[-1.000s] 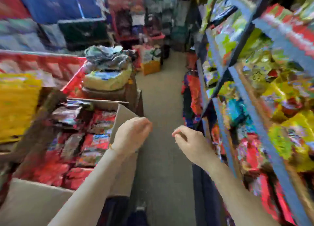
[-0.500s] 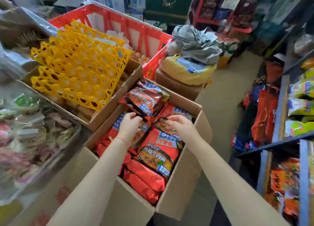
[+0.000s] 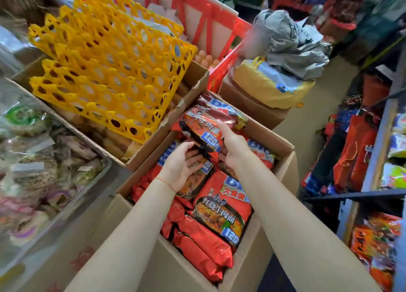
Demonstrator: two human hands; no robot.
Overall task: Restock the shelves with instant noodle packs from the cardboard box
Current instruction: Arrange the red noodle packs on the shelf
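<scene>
An open cardboard box (image 3: 285, 173) in the middle holds several red instant noodle packs (image 3: 222, 212). At its far end one noodle pack (image 3: 197, 124) is tilted up above the others. My left hand (image 3: 180, 168) grips its near lower edge, thumb on top and fingers beneath. My right hand (image 3: 232, 144) holds its right side, fingers stretched over the wrapper and thumb hidden. The blue metal shelves (image 3: 382, 138) with coloured packs stand at the right edge.
Yellow egg trays (image 3: 109, 61) fill a second cardboard box (image 3: 193, 76) to the left. Behind it stands a red crate (image 3: 208, 21). A grey bag (image 3: 285, 39) lies on a yellow sack beyond. A metal tray of wrapped goods (image 3: 44, 149) is far left. A floor aisle (image 3: 318, 120) runs beside the shelves.
My view swung from the aisle down to the box. Both hands dropped into it, then reached further to the far end and took hold of the raised noodle pack.
</scene>
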